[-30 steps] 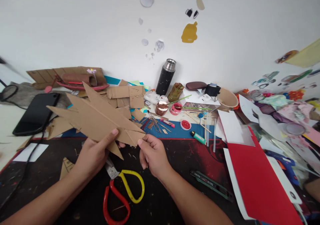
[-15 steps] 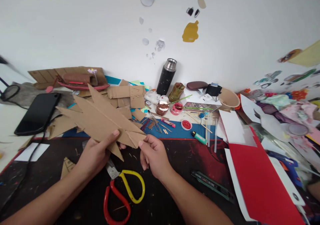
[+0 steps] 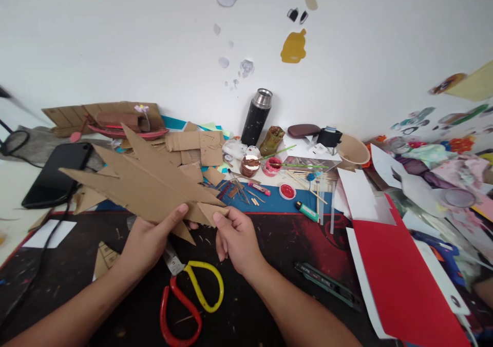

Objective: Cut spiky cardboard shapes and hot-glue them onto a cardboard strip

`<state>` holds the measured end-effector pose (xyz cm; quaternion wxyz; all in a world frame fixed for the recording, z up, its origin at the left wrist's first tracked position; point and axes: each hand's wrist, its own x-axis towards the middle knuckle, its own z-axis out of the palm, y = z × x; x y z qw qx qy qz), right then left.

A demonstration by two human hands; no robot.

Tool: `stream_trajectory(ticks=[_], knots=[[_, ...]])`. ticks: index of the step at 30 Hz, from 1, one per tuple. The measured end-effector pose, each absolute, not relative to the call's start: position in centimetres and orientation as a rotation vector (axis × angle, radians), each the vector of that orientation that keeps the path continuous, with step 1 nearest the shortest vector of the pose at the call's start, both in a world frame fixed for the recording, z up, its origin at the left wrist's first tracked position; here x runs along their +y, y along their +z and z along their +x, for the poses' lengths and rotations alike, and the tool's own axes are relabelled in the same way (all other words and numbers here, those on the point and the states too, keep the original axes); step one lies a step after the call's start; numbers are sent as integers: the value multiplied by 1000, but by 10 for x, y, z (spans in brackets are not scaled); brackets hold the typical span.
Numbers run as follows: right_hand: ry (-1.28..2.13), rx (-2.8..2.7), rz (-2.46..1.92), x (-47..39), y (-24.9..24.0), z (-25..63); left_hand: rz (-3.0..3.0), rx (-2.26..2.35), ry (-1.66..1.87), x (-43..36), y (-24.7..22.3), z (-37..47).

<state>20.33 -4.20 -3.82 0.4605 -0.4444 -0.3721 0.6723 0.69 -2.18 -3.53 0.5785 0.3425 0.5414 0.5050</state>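
Note:
A brown cardboard cutout with several long pointed spikes is held up above the dark mat, its spikes mostly toward the left. My left hand grips its lower edge, thumb on top and fingers underneath. At the right end, my right hand pinches a pointed tip between thumb and fingers. Below the hands lie scissors with one red and one yellow handle, their blades partly hidden by my left hand. A small cardboard scrap rests beside my left forearm.
A green utility knife lies right of my right arm, near a red sheet. Behind stand open paint jars, a black flask and a model boat. A phone lies at left; cardboard pieces are piled behind.
The cardboard cutout has turned slightly in my hands, its spiked end swinging left and flatter. Both hands keep their grip in nearly the same place.

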Motion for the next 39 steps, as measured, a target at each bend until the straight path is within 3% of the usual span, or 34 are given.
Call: stream_trajectory(ticks=[4, 21, 29, 39], knots=[[1624, -915, -1138, -43, -37, 201, 991, 1360, 1220, -23, -29, 12], [1602, -940, -1186, -47, -35, 200, 695, 1309, 1232, -21, -35, 20], [1592, -904, -1159, -51, -29, 206, 469, 1274, 1595, 10, -21, -7], [1632, -968, -1118, -47, -33, 208, 481, 1201, 1451, -2, -18, -2]])
